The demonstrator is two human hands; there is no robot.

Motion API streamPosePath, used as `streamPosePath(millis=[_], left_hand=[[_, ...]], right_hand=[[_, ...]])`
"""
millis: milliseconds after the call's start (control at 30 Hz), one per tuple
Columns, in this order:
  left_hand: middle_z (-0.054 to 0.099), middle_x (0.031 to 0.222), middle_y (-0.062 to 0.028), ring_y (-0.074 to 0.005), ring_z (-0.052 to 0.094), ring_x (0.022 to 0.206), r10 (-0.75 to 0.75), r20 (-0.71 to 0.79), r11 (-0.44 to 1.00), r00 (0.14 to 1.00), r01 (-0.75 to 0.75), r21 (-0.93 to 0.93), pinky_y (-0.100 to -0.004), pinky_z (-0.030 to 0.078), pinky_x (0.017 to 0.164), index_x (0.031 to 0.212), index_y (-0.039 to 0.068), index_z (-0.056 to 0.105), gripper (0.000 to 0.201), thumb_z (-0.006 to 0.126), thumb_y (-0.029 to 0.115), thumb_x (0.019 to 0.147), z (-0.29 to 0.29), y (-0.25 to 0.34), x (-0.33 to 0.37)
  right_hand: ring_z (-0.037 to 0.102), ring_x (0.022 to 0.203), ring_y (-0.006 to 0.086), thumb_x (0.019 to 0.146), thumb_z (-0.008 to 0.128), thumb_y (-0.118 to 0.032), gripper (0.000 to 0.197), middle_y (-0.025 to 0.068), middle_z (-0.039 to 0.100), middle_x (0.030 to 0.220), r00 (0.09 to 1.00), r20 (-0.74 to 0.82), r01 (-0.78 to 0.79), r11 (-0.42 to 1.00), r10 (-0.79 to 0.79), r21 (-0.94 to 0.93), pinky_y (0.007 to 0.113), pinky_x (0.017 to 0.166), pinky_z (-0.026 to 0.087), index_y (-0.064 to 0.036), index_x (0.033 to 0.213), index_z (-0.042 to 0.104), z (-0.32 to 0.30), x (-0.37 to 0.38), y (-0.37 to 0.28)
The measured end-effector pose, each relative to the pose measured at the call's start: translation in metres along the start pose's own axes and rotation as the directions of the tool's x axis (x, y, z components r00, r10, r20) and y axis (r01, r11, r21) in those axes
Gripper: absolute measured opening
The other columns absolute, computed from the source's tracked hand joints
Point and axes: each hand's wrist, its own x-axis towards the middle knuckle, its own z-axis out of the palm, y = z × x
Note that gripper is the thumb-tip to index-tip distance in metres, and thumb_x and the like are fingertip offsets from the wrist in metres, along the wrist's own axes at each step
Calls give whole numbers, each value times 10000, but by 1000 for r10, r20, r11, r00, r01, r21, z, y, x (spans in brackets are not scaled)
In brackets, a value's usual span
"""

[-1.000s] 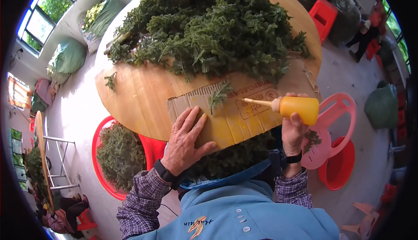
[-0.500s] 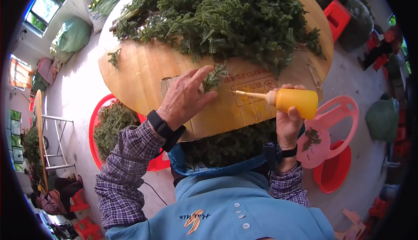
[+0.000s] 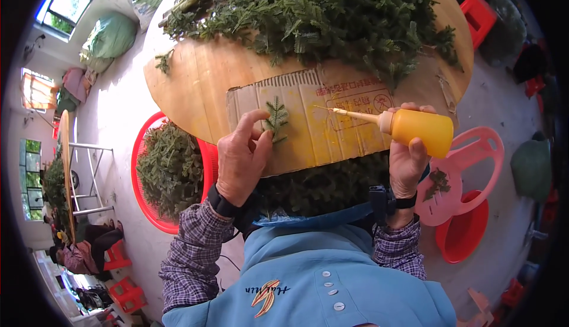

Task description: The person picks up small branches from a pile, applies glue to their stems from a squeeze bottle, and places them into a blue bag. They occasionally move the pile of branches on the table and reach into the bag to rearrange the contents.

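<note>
The left hand (image 3: 240, 161) pinches a sprig (image 3: 276, 119) flat on the cardboard (image 3: 314, 131), steadying it. At three o'clock, the right hand (image 3: 406, 161) grips a yellow bottle (image 3: 415, 130), nozzle aimed at the sprig.

A flattened piece of brown cardboard (image 3: 323, 119) lies on the near edge of the round wooden table (image 3: 195, 84), its corrugated edge showing along the top; it is smeared with yellow; a red printed label (image 3: 361, 97), rectangular with a round mark inside, sits on its upper right part, just below the heap of green sprigs (image 3: 320, 13); a yellow squeeze bottle (image 3: 415, 130) with a thin pointed nozzle hangs over the cardboard's right end; it is plain, with no label showing.
</note>
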Motion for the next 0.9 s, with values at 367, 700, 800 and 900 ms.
streamPosePath(millis=[367, 700, 800, 900], left_hand=[[657, 755, -167, -338, 652, 652, 243, 54, 944, 968, -249, 215, -401, 526, 617, 1067, 37, 678, 220, 677, 109, 859, 20, -4, 1], [603, 1187, -136, -327, 587, 1033, 582, 181, 732, 793, -608, 309, -405, 516, 860, 1174, 20, 660, 430, 786, 161, 788, 6, -16, 18], [594, 1135, -116, -311, 574, 997, 589, 166, 703, 791, -603, 377, -405, 506, 856, 1183, 46, 643, 460, 788, 213, 779, 12, -18, 18], [577, 1119, -105, -302, 565, 983, 580, 149, 691, 801, -581, 430, -402, 500, 856, 1208, 63, 625, 501, 791, 243, 771, 17, -23, 16]], right_hand=[[551, 1187, 309, 874, 740, -292, 615, 141, 531, 1287, 1000, 21, 16, 1000, -16, 7, 491, 1060, 441, -41, 1356, 454, 1, 0, 3], [544, 1197, 300, 878, 734, -276, 584, 111, 519, 1282, 999, 37, 24, 1000, -24, -1, 501, 1062, 444, -40, 1340, 467, 2, 0, 1], [542, 1201, 297, 883, 728, -266, 572, 111, 515, 1287, 999, 42, 27, 1000, -27, -15, 503, 1061, 446, -41, 1341, 469, 3, 0, -1], [550, 1189, 306, 878, 732, -286, 594, 123, 528, 1278, 999, 30, 43, 998, -42, -40, 496, 1055, 448, -44, 1345, 457, 6, -1, -1]])
